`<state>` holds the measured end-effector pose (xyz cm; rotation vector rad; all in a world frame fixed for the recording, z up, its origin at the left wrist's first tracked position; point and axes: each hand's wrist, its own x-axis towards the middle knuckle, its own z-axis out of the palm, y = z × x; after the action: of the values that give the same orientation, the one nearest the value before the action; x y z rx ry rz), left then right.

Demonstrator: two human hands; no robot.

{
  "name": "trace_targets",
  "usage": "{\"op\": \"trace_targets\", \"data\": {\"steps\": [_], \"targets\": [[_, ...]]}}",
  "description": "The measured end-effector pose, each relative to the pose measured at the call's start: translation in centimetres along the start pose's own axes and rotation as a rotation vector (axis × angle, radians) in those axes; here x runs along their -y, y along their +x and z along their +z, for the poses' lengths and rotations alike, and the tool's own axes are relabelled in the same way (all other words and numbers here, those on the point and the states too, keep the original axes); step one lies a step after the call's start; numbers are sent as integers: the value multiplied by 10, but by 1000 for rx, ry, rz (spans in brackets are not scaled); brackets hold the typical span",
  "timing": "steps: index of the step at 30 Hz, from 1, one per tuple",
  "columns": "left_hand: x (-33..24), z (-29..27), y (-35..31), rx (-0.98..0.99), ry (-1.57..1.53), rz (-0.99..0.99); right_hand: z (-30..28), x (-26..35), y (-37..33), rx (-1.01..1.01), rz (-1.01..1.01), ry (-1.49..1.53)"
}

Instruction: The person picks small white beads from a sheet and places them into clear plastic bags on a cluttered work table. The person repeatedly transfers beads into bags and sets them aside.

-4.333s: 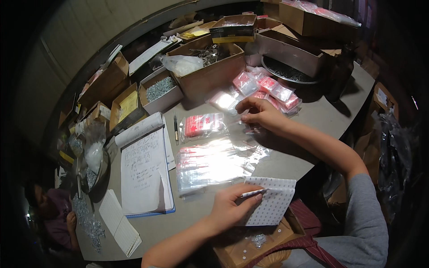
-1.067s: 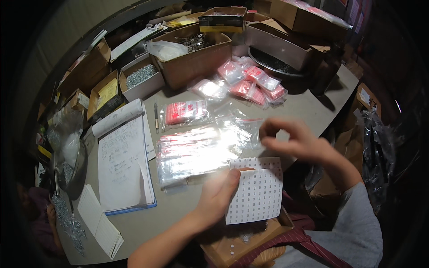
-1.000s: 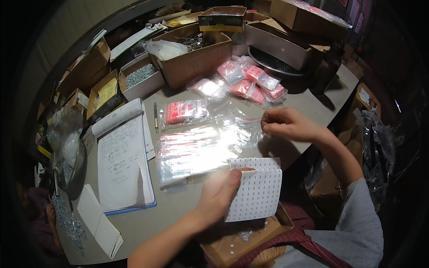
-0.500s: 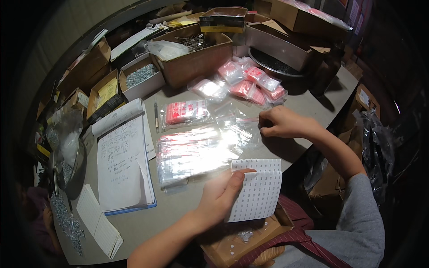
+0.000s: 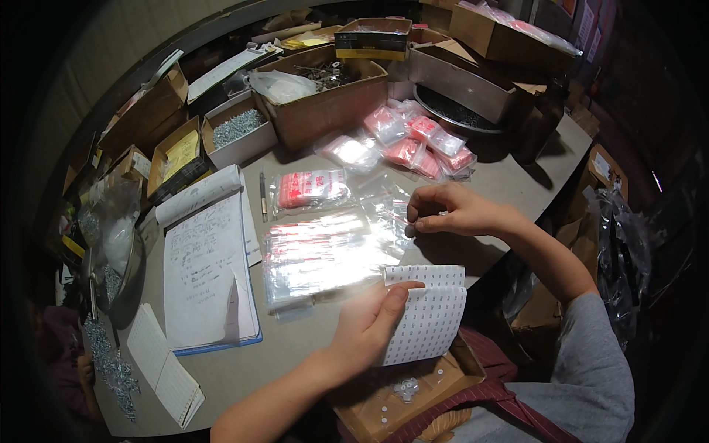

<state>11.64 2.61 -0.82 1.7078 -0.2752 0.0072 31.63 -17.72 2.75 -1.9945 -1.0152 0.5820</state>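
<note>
Sheet is staying grasped by the left hand, lower centre; I'm seeing the curled right hand shifting leftward, reaching clear bags mid-frame, hold unclear.

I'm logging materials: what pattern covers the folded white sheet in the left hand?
Folded white sheet: rows of small dark marks, seen in the head view.
</note>
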Motion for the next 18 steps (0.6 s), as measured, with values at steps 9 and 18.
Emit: {"op": "trace_targets", "data": {"steps": [9,18], "targets": [[1,0,1,19,-18,-47,-24,-16,-9,-62,2,-64],[0,-2,-1,32,-37,-44,-7,0,3,-28,10,-409]]}}
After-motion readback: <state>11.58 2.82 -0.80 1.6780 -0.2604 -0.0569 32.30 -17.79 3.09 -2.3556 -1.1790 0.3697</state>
